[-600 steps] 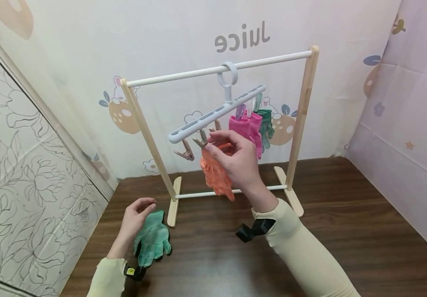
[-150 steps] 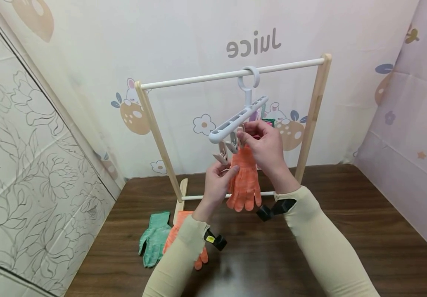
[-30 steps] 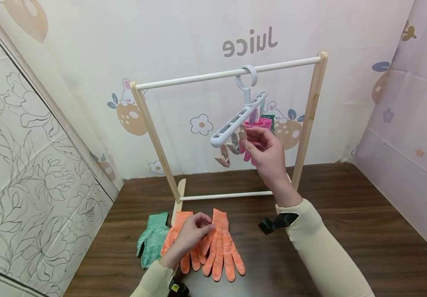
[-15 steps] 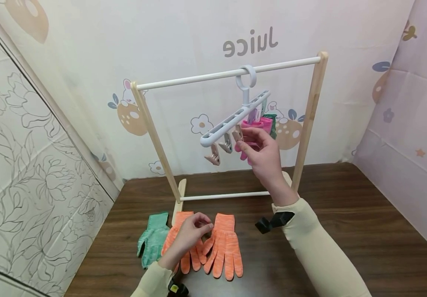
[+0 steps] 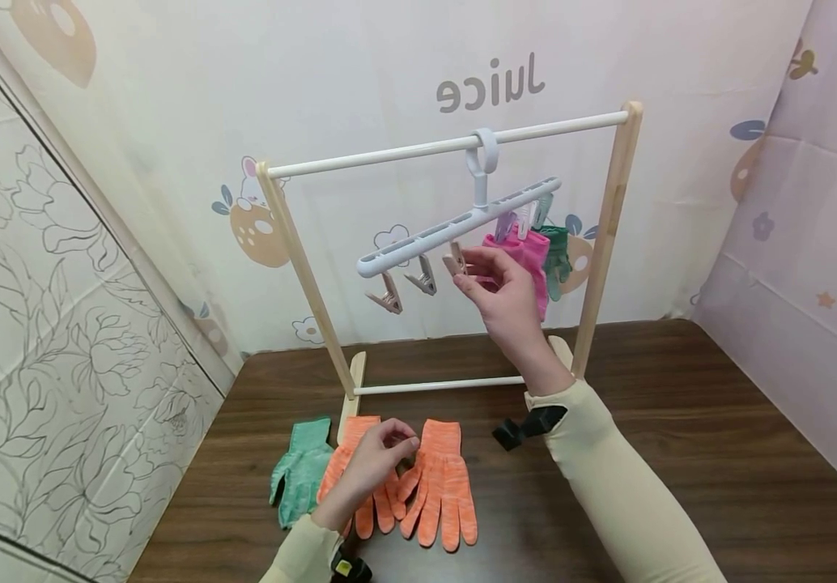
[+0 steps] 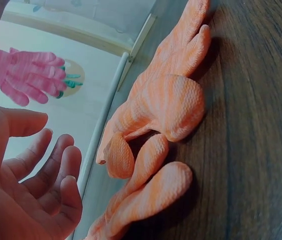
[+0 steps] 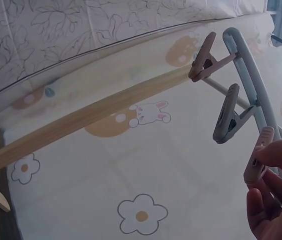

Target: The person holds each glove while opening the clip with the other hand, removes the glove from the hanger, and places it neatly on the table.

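My right hand (image 5: 509,304) pinches a beige clothespin (image 7: 256,157) hanging under the light-grey clip hanger (image 5: 455,231); no glove is in that clip. Further left on the hanger dangle a grey clothespin (image 5: 424,275) and another beige clothespin (image 5: 387,293), neither with anything in it. My left hand (image 5: 373,463) hovers low over the table with loosely curled fingers, nothing between them in the left wrist view. Beside and partly under it lie two orange gloves, one at its right (image 5: 440,486) and one partly hidden (image 5: 351,441). A green glove (image 5: 302,470) lies leftmost.
The hanger hooks over the white top rod (image 5: 375,156) of a wooden rack (image 5: 305,279). At its right end, pink gloves (image 5: 531,259) and a green glove (image 5: 557,259) hang from clips. The rack's lower rod (image 5: 440,385) crosses behind the orange gloves.
The orange glove that hung at the clips five seconds ago now lies on the table. Over the last second the hanger has swung round, its near end leftward, with my right hand still at the clothespin.
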`<state>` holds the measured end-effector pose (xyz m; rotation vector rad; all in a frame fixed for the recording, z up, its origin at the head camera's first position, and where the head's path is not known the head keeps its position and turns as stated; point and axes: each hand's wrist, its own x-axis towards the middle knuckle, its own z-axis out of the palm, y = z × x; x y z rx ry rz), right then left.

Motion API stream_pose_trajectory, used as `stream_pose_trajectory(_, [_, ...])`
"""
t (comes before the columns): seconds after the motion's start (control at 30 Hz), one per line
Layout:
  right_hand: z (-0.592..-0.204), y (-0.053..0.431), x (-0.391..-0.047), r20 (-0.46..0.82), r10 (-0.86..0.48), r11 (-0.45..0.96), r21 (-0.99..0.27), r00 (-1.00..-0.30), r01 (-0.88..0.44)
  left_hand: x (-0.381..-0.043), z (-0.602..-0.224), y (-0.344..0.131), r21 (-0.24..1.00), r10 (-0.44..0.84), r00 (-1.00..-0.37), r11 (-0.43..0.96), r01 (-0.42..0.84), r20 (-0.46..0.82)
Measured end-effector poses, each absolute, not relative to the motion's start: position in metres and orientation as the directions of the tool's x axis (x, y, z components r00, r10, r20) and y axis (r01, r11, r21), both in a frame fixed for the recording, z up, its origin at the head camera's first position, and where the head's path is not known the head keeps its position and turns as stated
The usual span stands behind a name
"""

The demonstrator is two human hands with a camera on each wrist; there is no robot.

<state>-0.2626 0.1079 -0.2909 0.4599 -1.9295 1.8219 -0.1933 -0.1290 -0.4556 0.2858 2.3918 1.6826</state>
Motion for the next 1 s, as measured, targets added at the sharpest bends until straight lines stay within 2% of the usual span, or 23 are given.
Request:
stream_pose_trajectory(0.17, [-0.288, 0.106, -0.263, 0.535, 0.051, 0.100, -0.843, -0.843, -0.529, -0.186, -0.443, -0.127, 0.948, 0.275, -0.960, 0.315, 0.043, -0.048])
stream_pose_trajectory(0.43, [-0.284, 0.101, -0.263, 0.533, 0.047, 0.093, -0.844, -0.845, -0.528, -0.201, -0.475, -0.131, 0.942, 0.274, -0.960, 0.333, 0.035, -0.061])
stream_pose_trajectory(1.0, [-0.284, 0.092, -0.264, 0.534, 0.036, 0.099, -0.843, -0.844, -0.529, -0.200, -0.478, -0.132, 0.953, 0.288, -0.956, 0.301, 0.030, -0.061])
